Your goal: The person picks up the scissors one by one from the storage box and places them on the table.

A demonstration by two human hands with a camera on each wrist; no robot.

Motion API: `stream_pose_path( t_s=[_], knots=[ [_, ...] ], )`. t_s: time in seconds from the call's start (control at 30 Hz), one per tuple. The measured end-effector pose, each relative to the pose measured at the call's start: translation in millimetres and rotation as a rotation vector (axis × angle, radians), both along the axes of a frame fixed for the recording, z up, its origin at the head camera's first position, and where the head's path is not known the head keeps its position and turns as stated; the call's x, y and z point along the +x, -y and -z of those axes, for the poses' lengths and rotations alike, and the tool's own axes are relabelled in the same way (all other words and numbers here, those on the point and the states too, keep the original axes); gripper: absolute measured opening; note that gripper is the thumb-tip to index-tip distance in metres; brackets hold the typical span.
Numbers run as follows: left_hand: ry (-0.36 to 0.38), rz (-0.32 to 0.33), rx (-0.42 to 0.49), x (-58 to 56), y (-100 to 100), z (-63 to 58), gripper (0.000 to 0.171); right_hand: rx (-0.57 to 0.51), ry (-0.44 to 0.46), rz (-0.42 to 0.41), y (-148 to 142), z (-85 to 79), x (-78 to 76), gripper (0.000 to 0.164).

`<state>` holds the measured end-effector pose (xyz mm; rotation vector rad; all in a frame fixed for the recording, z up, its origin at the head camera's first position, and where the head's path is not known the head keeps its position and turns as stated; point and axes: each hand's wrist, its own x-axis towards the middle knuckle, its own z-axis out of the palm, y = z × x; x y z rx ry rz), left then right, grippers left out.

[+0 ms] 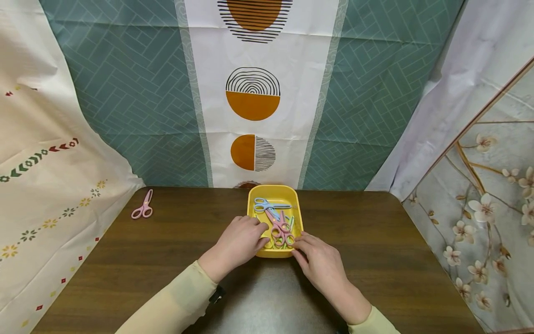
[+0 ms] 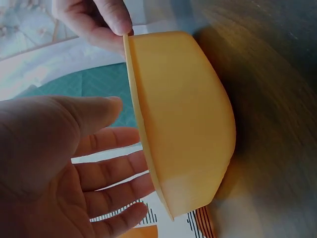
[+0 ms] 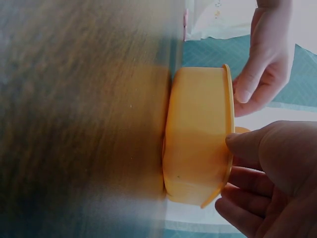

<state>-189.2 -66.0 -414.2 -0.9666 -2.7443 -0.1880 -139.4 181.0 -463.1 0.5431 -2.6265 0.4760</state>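
A yellow plastic bin (image 1: 273, 253) stands on the table near its back edge. Inside lie several pairs of children's scissors: blue ones (image 1: 273, 205) toward the back, pink ones (image 1: 280, 227) toward the front, with some green showing beneath. My left hand (image 1: 240, 242) reaches over the bin's left side, fingers loosely extended past the rim; the left wrist view shows its thumb (image 2: 101, 109) clear of the wall. What those fingertips touch inside is hidden. At the front right corner my right hand (image 1: 319, 260) pinches the rim, thumb (image 3: 242, 144) on the outside.
A lone pair of pink scissors (image 1: 143, 206) lies at the table's back left corner. Behind the brown wooden table (image 1: 354, 232) hangs a green and white patterned cloth (image 1: 267, 106). Other cloths drape along the left and right sides.
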Motion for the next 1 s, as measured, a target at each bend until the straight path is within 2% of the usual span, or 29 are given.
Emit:
stream_pose_path(
  t_s=[0.1,0.4,0.63,1.0],
  knots=[
    [0.017,-0.005,-0.038,-2.9,-3.5,0.2,0.028,-0.004,-0.009,-0.004,-0.2,0.2,-0.2,0.015],
    [0.004,0.015,-0.117,-17.8,-12.7,7.3,0.027,0.007,-0.005,0.001,-0.5,-0.8,0.2,0.014],
    [0.096,0.004,-0.153,-24.6,-20.8,4.2,0.027,0.005,-0.003,-0.005,0.9,-1.0,0.3,0.015],
    [0.183,-0.027,-0.257,-30.0,-31.4,0.0,0.023,0.001,-0.017,-0.012,-0.2,-0.3,0.3,0.014]
  ],
)
